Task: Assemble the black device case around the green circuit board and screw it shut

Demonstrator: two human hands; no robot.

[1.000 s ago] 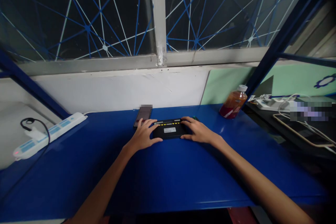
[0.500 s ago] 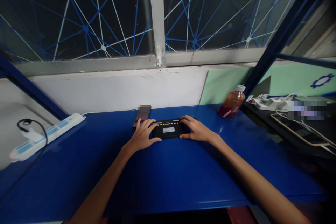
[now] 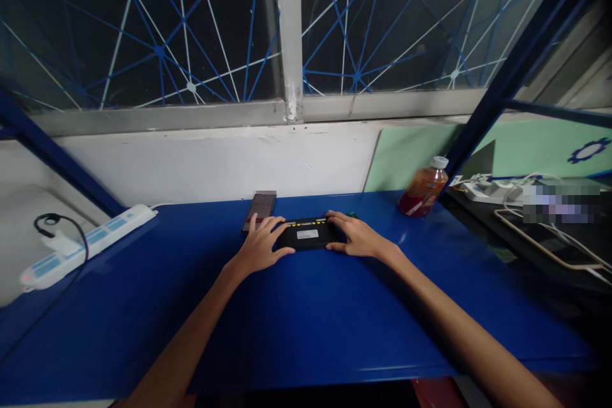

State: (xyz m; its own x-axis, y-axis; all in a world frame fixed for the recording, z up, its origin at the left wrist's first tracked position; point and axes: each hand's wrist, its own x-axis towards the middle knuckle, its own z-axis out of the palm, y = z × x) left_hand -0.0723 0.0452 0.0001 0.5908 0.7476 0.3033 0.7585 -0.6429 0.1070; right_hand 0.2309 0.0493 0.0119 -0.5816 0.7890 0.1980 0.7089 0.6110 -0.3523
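1. White plastic power strip [image 3: 90, 248] at the frame's left edge, just below mid-height, with a black cable [image 3: 87, 251] plugged in; it lies on the blue tabletop [image 3: 306, 319], well apart from the work.
2. Dark phone [image 3: 262, 206], left of centre, tilted in the frame, its near end just behind the left hand [image 3: 258, 245].
3. Left hand, centre-left: partly open, fingers spread over the far edge of a flat black device and thumb on its near edge, gripping that end.
4. The black device [image 3: 306, 244], at frame centre, shows a pale label [image 3: 307, 234] and a row of yellow marks [image 3: 318, 223]. It seems to lie flat on the tabletop, though the dim light makes a slight lift hard to rule out. Judged from this, both ends are secured; its casing does not look opened, and it has not been released, so the handling appears unfinished.
5. Right hand [image 3: 356, 236], centre-right: half curled, fingers on the far edge, thumb on the near one, holding the opposite end.
6. Capped bottle [image 3: 424, 191] of reddish-orange drink, right of centre, apart from both hands and seemingly uninvolved.
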